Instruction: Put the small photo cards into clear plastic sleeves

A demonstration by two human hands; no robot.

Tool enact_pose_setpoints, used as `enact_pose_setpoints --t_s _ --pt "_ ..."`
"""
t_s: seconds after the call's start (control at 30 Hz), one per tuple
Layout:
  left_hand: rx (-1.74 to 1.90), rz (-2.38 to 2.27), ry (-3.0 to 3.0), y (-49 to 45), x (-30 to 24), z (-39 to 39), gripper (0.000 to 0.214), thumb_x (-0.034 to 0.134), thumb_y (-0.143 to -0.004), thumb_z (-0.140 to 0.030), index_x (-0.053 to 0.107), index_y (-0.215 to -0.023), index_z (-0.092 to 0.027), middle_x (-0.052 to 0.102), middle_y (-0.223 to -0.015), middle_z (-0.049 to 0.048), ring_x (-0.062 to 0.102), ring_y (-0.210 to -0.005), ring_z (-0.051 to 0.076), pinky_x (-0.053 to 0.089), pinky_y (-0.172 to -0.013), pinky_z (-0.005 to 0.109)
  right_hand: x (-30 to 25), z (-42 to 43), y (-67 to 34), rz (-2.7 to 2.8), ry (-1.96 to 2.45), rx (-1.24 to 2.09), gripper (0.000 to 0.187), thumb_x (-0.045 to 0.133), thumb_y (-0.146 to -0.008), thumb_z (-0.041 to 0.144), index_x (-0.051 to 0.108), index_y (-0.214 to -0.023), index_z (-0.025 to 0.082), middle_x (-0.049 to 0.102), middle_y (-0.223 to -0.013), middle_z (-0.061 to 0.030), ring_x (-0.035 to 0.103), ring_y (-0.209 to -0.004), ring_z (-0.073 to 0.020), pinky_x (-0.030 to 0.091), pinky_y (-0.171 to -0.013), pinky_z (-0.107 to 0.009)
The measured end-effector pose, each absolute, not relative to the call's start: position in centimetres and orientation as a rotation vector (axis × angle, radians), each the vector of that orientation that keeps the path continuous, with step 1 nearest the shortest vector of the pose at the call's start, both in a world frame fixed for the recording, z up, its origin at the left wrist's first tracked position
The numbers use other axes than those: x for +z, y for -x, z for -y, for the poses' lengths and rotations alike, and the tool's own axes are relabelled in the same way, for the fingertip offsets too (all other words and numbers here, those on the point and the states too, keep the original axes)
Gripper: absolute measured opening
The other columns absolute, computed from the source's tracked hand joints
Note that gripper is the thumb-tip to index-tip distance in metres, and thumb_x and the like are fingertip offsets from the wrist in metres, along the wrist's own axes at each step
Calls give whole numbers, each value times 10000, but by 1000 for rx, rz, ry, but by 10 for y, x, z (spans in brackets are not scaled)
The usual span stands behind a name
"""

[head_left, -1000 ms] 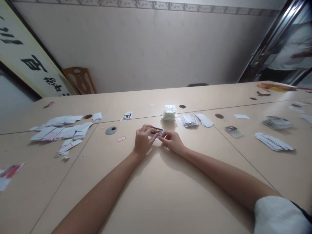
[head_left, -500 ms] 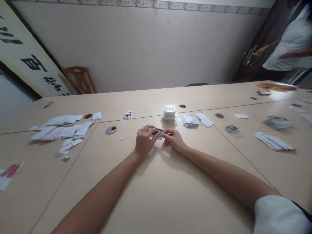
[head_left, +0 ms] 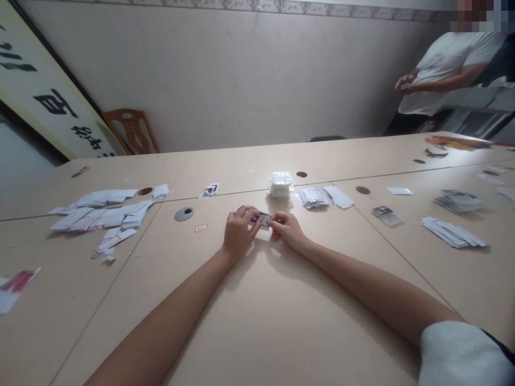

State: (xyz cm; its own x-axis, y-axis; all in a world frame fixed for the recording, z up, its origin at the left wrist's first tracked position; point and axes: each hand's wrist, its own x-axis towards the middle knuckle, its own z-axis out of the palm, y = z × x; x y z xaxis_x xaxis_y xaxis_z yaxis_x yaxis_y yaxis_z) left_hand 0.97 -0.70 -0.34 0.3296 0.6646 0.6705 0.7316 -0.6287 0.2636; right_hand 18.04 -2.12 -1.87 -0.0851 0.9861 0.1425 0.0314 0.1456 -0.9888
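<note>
Card: one small dark-faced card sits between the two hands, low over the counter, gripped at both ends.
Count: one card in hand; one white stack just beyond the hands; a fanned pile and a flatter pile beyond the right hand; scattered cards well off to the left.
Left hand: fingers curled, thumb and fingertips closed on the card's left end.
Right hand: fingers curled in, pinching the card's right end.
Bystander: a person in a white shirt stands far beyond the right hand.

Beige table w/ scattered card piles, clear stack.
</note>
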Motion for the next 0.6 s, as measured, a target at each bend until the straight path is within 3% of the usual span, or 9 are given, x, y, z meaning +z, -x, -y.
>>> enact_pose_setpoints --t_s 0.6 --pt "-1262 1305 2486 -9 -2 7 53 527 -866 -171 536 -901 -209 650 -978 52 611 -994 201 429 -838 340 -16 22 -179 1336 1095 1161 252 684 -727 338 518 -607 191 552 -440 39 545 -408 -120 417 -440 -210"
